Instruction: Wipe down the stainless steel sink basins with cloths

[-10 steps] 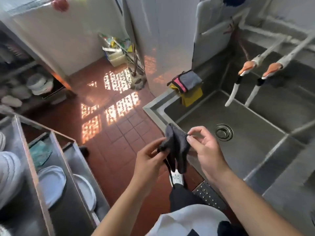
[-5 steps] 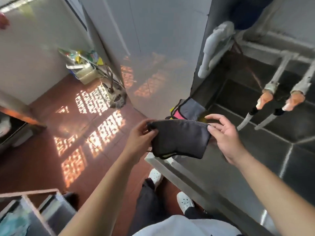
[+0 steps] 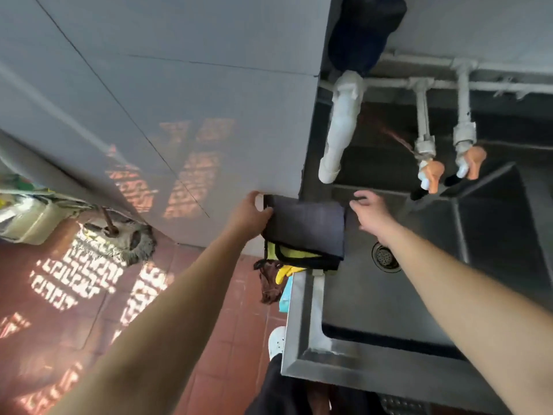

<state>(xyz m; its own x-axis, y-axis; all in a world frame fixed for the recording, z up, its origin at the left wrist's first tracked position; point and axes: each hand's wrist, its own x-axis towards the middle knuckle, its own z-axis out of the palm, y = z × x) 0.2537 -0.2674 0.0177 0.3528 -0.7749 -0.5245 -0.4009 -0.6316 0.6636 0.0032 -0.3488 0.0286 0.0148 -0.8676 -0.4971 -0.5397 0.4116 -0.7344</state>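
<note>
I note the left hand (image 3: 250, 215) gripping a dark grey cloth (image 3: 308, 226) over the sink rim (image 3: 302, 322); right hand (image 3: 372, 214) open beside it.

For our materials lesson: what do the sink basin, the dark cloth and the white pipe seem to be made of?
Sink basin: brushed stainless steel, judging by its dull grey sheen. Dark cloth: soft woven fabric, matte and folded, probably microfibre. White pipe: likely plastic, smooth and opaque.

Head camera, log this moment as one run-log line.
left hand: holding dark cloth | cloth: draped on sink rim over yellow cloth | right hand: open, off cloth | basin: not yet wiped
</note>
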